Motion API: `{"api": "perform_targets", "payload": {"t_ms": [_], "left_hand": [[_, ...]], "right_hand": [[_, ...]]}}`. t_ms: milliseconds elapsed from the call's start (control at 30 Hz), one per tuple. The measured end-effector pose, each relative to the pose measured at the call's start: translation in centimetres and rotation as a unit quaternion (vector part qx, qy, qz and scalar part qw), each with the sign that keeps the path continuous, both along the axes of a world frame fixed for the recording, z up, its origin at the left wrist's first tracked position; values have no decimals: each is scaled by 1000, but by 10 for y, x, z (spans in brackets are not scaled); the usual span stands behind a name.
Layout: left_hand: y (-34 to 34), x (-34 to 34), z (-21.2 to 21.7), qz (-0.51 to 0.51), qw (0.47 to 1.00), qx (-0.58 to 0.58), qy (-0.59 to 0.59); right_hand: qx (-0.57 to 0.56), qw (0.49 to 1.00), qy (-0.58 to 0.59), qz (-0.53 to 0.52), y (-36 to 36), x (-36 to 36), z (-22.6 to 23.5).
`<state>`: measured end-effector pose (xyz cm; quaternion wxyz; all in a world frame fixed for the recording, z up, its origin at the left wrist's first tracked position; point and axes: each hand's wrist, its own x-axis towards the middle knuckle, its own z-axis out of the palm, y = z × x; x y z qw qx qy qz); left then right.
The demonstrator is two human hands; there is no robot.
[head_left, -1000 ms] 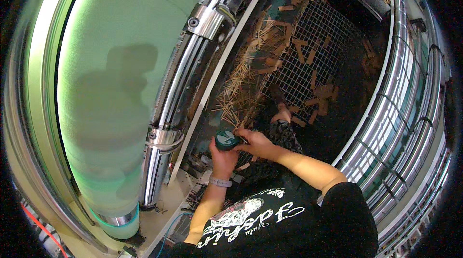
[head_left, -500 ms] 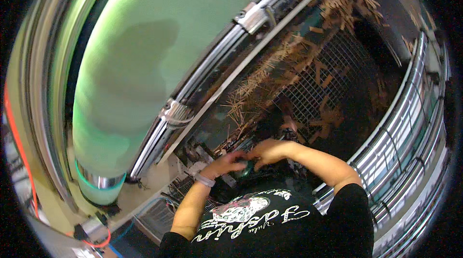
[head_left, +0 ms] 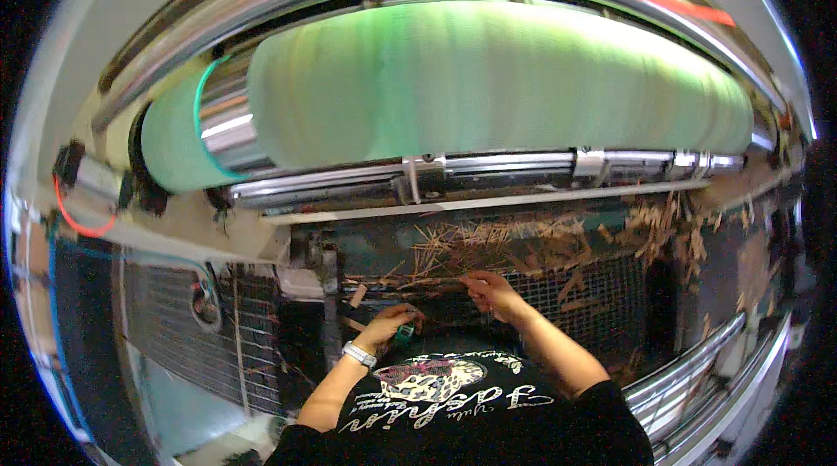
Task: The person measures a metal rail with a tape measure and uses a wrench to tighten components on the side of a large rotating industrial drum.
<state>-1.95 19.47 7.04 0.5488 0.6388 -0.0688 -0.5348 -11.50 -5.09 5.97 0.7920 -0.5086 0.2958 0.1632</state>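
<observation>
from where i stand, the person's left hand [head_left: 392,326] is at the lower middle of the frame, and its fingers are bent around a small green case [head_left: 404,333]. the case sits in the palm side, close in front of the black shirt [head_left: 488,418]; i think it is kept near the body so that the grip is steady and the other hand is free. a pale wristband [head_left: 358,354] is around this wrist.

the right hand [head_left: 492,295] is a little higher and to the right, apart from the left one. its fingers reach toward the left of the frame with the tips near each other, but the blur is strong, and i cannot tell how far they are parted or if something thin is between them.

above this hand, tan strips [head_left: 453,246] lie crossed over one another, so it seems that nobody arranges them. a dark wire grid [head_left: 610,305] is at the right of the hand, under some loose pieces.

across the upper half of the frame is a big green roller [head_left: 497,82]. below it runs a shiny rail [head_left: 514,166]; the metal clamp [head_left: 590,163] goes around it, probably for holding it firm.
</observation>
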Motion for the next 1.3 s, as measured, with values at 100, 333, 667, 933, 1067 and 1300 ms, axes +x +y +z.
{"api": "perform_targets", "payload": {"t_ms": [100, 333, 667, 933, 1067, 1300], "left_hand": [[27, -4, -14, 113, 993, 19, -33], [36, -3, -20, 299, 939, -158, 53], [-94, 100, -139, 418, 857, -202, -222], [-154, 157, -177, 513, 743, -44, -428], [-181, 151, -172, 530, 715, 27, -455], [-189, 153, -192, 618, 690, -72, -370]], "right_hand": [[-8, 998, 68, 7, 16, -26, -28], [-550, 723, -98, 407, 5, 94, 15], [-720, 442, -388, 368, -53, 298, -54], [-683, 414, -452, 397, -43, 307, -45], [-692, 392, -489, 358, -62, 309, -57], [-686, 375, -508, 362, -56, 300, -52]]}}
